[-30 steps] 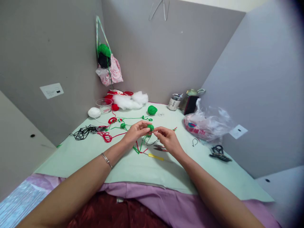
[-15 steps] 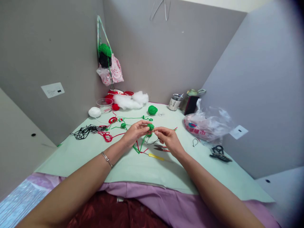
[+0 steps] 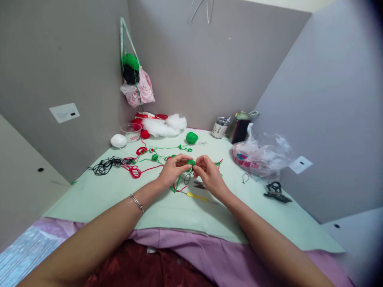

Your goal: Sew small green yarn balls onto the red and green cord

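My left hand (image 3: pixel 174 169) pinches a small green crocheted piece (image 3: pixel 190 162) between thumb and fingers above the table. Against its right side, my right hand (image 3: pixel 208 172) is closed, thumb and fingertips together at a strand of black yarn (image 3: pixel 187 178). That yarn hangs in a loop below the piece; its exact path between the fingertips is hidden. Under the right hand lie scissors (image 3: pixel 199 185), their handles covered. A crochet hook with a yellow handle (image 3: pixel 196 196) rests nearer me, beside loose green and red yarn ends (image 3: pixel 178 189).
Black yarn (image 3: pixel 109 165), red yarn (image 3: pixel 134 171) and a green ball (image 3: pixel 192 138) lie on the table. White stuffing (image 3: pixel 161 126) and a clear tub (image 3: pixel 131 133) stand at the back. To the right are a can (image 3: pixel 220 128), phone (image 3: pixel 241 132), plastic bag (image 3: pixel 257 157) and hair claw (image 3: pixel 277 193).
My right hand has moved slightly up and left, closer against the green crocheted piece. My left hand keeps its grip, and the black yarn hangs differently between the hands.
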Demonstrator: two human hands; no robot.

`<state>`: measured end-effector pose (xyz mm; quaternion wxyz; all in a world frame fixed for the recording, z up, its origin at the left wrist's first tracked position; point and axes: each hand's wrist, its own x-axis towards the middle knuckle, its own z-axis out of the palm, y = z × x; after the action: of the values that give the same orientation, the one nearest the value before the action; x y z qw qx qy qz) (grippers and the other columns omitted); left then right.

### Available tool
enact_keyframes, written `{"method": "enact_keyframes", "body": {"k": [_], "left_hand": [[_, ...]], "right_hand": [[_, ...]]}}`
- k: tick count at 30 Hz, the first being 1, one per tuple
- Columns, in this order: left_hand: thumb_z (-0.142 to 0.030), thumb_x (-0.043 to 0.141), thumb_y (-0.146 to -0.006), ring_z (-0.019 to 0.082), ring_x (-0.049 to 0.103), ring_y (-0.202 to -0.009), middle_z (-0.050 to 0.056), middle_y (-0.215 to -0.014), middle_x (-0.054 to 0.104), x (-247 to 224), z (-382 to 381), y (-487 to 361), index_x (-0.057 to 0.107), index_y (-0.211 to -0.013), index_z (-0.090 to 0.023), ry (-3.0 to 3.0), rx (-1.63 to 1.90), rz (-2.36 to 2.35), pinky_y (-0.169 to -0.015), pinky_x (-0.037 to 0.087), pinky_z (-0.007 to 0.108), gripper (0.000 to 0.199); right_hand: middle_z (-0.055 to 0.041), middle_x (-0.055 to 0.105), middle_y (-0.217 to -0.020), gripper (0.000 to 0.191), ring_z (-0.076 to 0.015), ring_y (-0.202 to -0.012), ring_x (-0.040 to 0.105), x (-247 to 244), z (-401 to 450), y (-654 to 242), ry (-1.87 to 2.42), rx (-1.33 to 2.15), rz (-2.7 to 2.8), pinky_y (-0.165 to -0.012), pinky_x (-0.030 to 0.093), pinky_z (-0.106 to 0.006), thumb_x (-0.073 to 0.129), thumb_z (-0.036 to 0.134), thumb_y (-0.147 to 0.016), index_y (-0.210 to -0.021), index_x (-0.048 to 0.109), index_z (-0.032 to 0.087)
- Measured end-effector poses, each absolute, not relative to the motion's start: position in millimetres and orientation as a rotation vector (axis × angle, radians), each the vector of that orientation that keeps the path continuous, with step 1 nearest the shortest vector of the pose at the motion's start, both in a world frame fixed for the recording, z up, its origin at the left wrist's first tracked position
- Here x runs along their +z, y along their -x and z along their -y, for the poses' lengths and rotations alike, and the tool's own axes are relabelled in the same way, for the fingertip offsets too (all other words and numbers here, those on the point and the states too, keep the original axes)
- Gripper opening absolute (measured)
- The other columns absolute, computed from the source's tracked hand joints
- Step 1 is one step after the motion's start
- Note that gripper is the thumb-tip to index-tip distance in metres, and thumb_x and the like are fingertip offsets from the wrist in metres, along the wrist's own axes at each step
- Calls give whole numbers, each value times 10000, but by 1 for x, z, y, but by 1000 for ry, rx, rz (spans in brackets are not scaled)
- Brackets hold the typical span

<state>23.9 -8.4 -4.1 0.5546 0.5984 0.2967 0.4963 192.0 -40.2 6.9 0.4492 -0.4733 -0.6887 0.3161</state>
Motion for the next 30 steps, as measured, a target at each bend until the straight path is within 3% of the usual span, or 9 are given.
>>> {"method": "enact_keyframes", "body": {"k": [4, 8, 10, 13, 16, 22, 30], "left_hand": [[-290, 717, -754, 178, 644, -892, 67, -985, 705, -6, 10, -24, 697, -989, -155, -1547, 1205, -723, -860, 503, 317, 272], [-260, 678, -783, 173, 624, -915, 70, -1022, 686, -9, 9, -23, 712, -1003, -169, -1686, 1203, -743, -891, 484, 314, 240], [-248, 681, -773, 168, 614, -895, 69, -1015, 679, -10, 8, -23, 717, -1003, -172, -1715, 1184, -756, -876, 483, 311, 245], [-248, 701, -744, 166, 608, -873, 67, -1009, 685, -10, 6, -22, 722, -992, -174, -1716, 1122, -785, -861, 481, 312, 259], [-276, 702, -747, 168, 621, -850, 64, -958, 693, -11, 3, -21, 705, -1006, -170, -1665, 1046, -773, -822, 483, 308, 279], [-283, 754, -692, 161, 626, -785, 38, -836, 679, -8, 1, -19, 678, -951, -161, -1562, 1045, -766, -759, 477, 292, 295], [-255, 753, -690, 165, 636, -832, 46, -918, 699, -3, 1, -15, 708, -1014, -186, -1473, 1021, -742, -781, 475, 295, 334]], "right_hand": [[-3, 633, -794, 93, -160, -671, 602, 8, 48, -189, 1332, 357, 1966, -635, 431, -280, 461, 315, -947, -944, 504, 232], [-35, 645, -821, 152, -156, -687, 585, 15, 50, -190, 1299, 91, 2036, -644, 411, -280, 455, 267, -948, -875, 579, 217], [-49, 645, -875, 154, -140, -665, 585, 26, 51, -191, 1198, 196, 1945, -628, 427, -273, 506, 306, -932, -853, 595, 208], [-42, 661, -902, 213, -126, -585, 603, 51, 56, -200, 1018, 722, 1661, -542, 465, -261, 532, 429, -919, -893, 544, 218], [12, 644, -737, 247, -141, -561, 626, 77, 60, -218, 909, 1048, 1410, -536, 512, -271, 591, 463, -879, -897, 483, 242], [45, 490, -617, 157, -125, -627, 587, 96, 53, -257, 664, 693, 1096, -652, 529, -281, 672, 347, -841, -793, 560, 249], [8, 562, -675, 85, -112, -573, 478, 76, 54, -245, 936, 457, 1539, -530, 372, -256, 671, 288, -854, -815, 681, 214]]}}
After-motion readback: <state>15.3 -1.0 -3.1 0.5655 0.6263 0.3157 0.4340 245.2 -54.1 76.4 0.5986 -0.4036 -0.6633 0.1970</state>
